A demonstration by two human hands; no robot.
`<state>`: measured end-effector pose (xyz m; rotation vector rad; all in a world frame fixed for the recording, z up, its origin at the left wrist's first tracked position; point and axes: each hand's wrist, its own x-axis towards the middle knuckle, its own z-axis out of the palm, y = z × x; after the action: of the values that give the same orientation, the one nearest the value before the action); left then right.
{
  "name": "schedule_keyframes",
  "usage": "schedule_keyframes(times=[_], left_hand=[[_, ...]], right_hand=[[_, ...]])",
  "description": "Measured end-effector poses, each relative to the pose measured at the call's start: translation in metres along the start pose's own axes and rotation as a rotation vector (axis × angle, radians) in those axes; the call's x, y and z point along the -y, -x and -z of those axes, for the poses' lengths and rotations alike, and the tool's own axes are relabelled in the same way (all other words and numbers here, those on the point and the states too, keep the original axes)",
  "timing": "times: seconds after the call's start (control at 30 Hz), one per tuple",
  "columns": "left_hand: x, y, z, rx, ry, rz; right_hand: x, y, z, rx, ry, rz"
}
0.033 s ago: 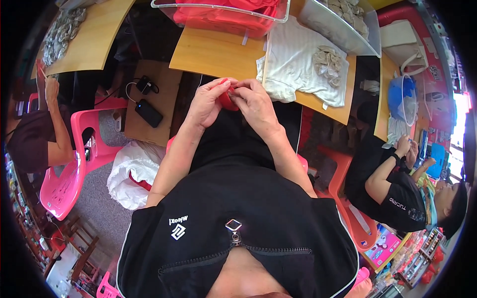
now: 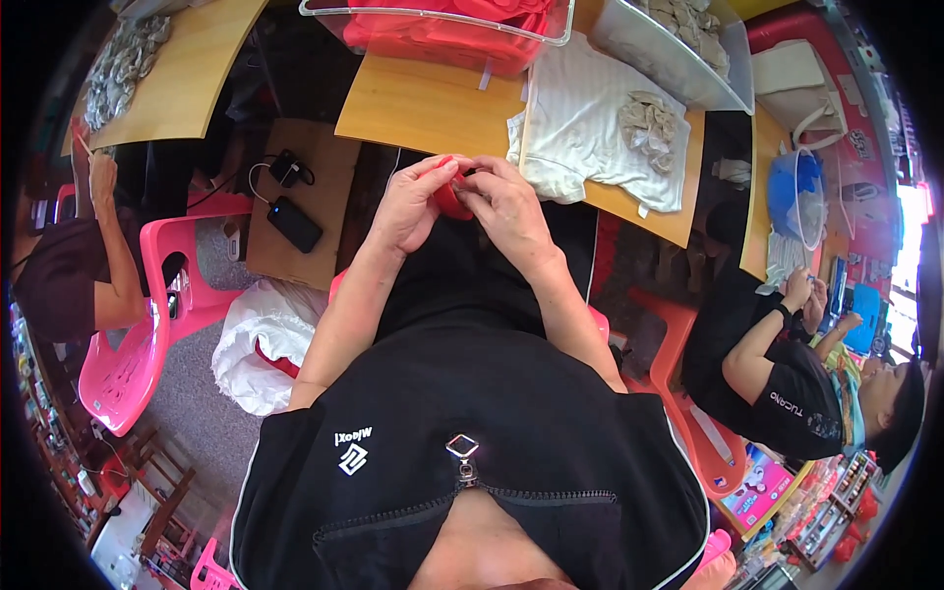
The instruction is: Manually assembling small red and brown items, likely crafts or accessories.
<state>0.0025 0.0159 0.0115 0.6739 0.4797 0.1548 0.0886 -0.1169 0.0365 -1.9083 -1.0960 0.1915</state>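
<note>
Above my lap, just short of the table edge, both hands meet around a small red piece [image 2: 450, 201] that looks soft, like fabric. My left hand [image 2: 407, 205] pinches it from the left, with the thumb on top. From the other side, the bent fingers of my right hand [image 2: 509, 205] press at its edge. Much of the piece is hidden by my fingers, so its exact kind does not show. Beyond them, a clear plastic bin [image 2: 567, 37] holds a heap of similar red pieces [image 2: 447, 49].
On the wooden table [image 2: 423, 108] lies a white striped cloth [image 2: 570, 123] with a beige bundle [image 2: 649, 131]. A second bin [image 2: 678, 71] holds beige pieces. A pink chair [image 2: 123, 379] and white sack [image 2: 261, 344] stand left. Co-workers sit left and right; a power bank [image 2: 294, 224] lies on cardboard.
</note>
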Motion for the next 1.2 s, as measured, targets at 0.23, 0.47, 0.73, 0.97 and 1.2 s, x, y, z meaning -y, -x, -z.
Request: schedule_keyframes(times=[0.23, 0.47, 0.73, 0.97, 1.2], left_hand=[[0.002, 0.011, -0.016, -0.223, -0.639, -0.512], [0.004, 0.014, -0.012, -0.275, -1.14, -0.543], [0.008, 0.0, -0.008, -0.246, -0.934, -0.425], [0.013, -0.007, 0.001, -0.069, -0.781, -0.429], [0.009, -0.005, 0.0, 0.036, -0.674, -0.44]], right_hand=[[0.003, 0.004, -0.003, -0.038, -0.256, -0.347], [0.0, -0.001, 0.0, -0.14, -0.211, -0.31], [-0.001, -0.001, 0.001, -0.127, -0.11, -0.22], [-0.012, 0.0, -0.001, -0.045, 0.267, -0.011], [-0.008, -0.003, -0.003, -0.233, 0.101, -0.118]])
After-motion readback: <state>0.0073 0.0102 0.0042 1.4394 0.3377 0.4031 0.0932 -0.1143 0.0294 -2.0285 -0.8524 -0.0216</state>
